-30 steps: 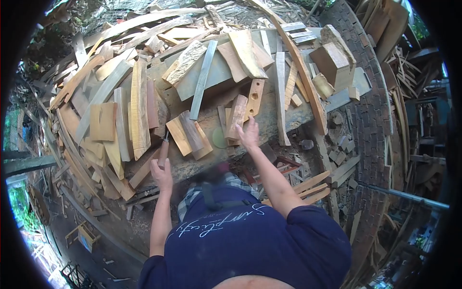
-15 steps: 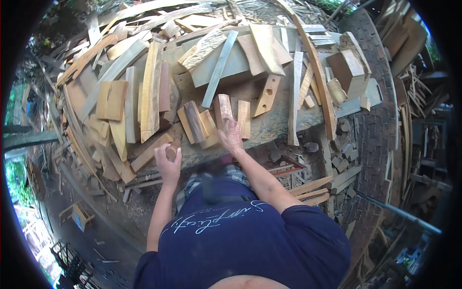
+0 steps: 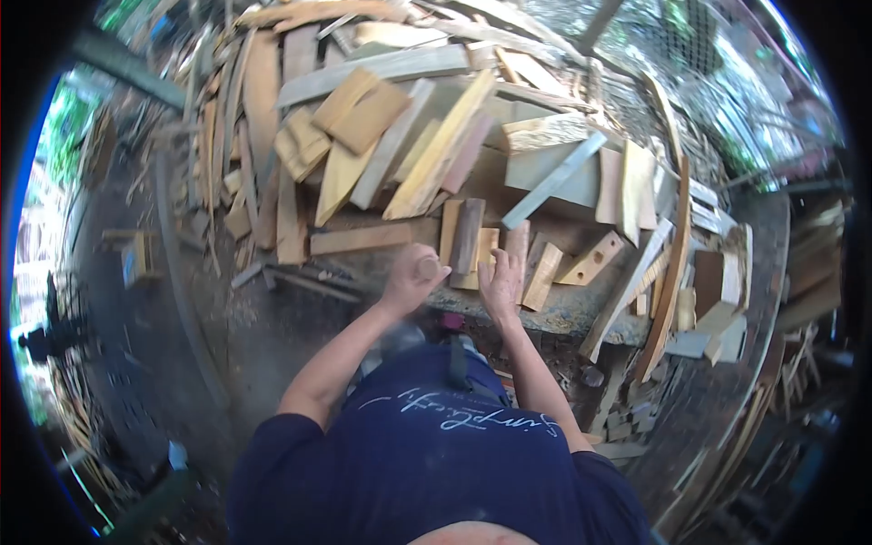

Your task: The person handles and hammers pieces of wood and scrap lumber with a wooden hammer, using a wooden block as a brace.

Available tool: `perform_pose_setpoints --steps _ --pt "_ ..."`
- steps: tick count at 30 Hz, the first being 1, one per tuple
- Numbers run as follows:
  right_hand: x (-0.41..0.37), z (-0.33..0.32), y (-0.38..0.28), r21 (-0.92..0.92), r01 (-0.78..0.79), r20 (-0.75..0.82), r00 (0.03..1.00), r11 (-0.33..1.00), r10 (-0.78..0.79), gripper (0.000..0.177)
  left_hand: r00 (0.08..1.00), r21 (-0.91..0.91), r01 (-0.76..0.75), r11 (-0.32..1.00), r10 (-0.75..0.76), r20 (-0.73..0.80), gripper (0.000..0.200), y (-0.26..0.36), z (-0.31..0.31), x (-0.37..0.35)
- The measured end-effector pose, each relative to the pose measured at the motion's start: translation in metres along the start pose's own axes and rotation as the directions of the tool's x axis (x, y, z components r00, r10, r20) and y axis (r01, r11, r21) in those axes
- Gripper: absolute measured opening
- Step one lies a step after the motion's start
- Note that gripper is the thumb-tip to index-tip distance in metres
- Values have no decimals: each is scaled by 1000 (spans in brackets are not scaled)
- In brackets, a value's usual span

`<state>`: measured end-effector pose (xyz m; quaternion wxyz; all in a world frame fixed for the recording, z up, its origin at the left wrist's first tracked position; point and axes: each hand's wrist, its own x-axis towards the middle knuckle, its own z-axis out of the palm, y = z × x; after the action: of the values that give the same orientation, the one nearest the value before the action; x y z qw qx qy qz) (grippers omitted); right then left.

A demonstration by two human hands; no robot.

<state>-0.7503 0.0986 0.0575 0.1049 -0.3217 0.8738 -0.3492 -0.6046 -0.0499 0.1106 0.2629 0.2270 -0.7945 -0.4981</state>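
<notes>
My left hand [image 3: 411, 282] is curled around a small round wooden piece [image 3: 427, 267] above the bench's front edge. Slightly to its right, my right hand [image 3: 500, 286] has its fingers raised and somewhat apart, against the lower part of an upright light block [image 3: 518, 245]. A dark brown block [image 3: 468, 234] lies between the hands and further back, beside pale blocks. Right of my right hand is a short yellowish block [image 3: 543, 275], and past it a piece with round holes [image 3: 592, 260].
Long boards and offcuts, among them a bluish strip [image 3: 554, 180] and a square brown block [image 3: 361, 110], cover the bench behind. A long curved strip [image 3: 674, 263] reaches over the bench's right edge. Scrap wood lies on the floor at both sides.
The view has turned left, so the bench sits further right. My left hand, still round the wooden piece, is closer to my right hand, which has drawn back toward the block's lower end.
</notes>
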Motion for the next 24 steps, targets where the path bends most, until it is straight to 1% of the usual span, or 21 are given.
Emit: perform_pose_setpoints --steps 1,2,3,4,5,6,7,8,10,11,12,14,15,16,18,19,20,21,22,23,24 --pt "2 7 -13 92 12 103 994 996 -21 32 1000 39 -4 999 4 9 29 5 -8 -3" --pt "5 14 -27 122 121 152 979 985 -139 32 1000 76 -16 997 15 25 29 5 -14 -6" --pt "7 26 -36 102 220 216 947 970 -237 34 1000 78 -2 997 2 3 29 2 -20 -12" --pt "11 38 -44 87 317 275 903 944 -329 35 1000 140 -15 990 16 -6 29 -3 -26 -17" --pt "16 50 -51 90 327 287 896 941 -339 35 999 201 -29 979 32 -11 29 -8 -31 -22" --pt "22 65 -56 32 409 410 827 912 -385 40 999 206 -17 978 22 -25 29 -11 -38 -28" --pt "28 80 -62 -7 495 528 740 869 -417 45 999 236 35 971 -31 -21 29 -14 -47 -37" --pt "33 96 -69 13 503 537 726 864 -430 45 996 271 87 959 -85 -18 29 -17 -56 -46" --pt "44 128 -83 -70 625 544 678 778 -495 54 989 287 140 948 -121 -82 28 -26 -68 -67" --pt "49 145 -88 -121 653 587 654 748 -477 59 973 296 226 928 -203 -107 28 -28 -74 -77" --pt "52 163 -88 -103 661 588 643 743 -491 59 950 302 310 902 -282 -133 28 -27 -80 -86" --pt "56 196 -84 -231 649 579 690 725 -434 78 932 321 359 877 -319 -169 26 -30 -90 -101" --pt "60 203 -82 -251 623 655 672 740 -344 84 924 320 379 868 -334 -187 26 -33 -94 -109" --pt "64 208 -79 -242 628 662 664 740 -347 84 916 317 397 861 -348 -201 25 -35 -98 -117" --pt "71 190 -89 -147 528 817 542 837 -198 85 902 322 431 843 -390 -186 25 -33 -106 -123" --pt "64 181 -83 -85 490 801 551 867 -233 75 891 345 454 822 -415 -184 27 -32 -109 -122" --pt "62 172 -82 -101 486 801 558 868 -220 75 881 364 473 802 -438 -179 29 -31 -110 -121" --pt "62 161 -79 24 89 894 443 996 -61 69 894 379 446 810 -426 -142 43 -35 -110 -120" --pt "61 147 -73 70 -349 963 269 934 28 65 899 367 435 822 -421 -122 43 -36 -109 -117" --pt "54 120 -76 128 -556 980 199 821 -18 63 905 419 408 811 -420 -68 52 -33 -107 -108" --pt "51 103 -73 126 -576 972 236 808 17 63 913 467 359 808 -408 2 61 -29 -103 -97"
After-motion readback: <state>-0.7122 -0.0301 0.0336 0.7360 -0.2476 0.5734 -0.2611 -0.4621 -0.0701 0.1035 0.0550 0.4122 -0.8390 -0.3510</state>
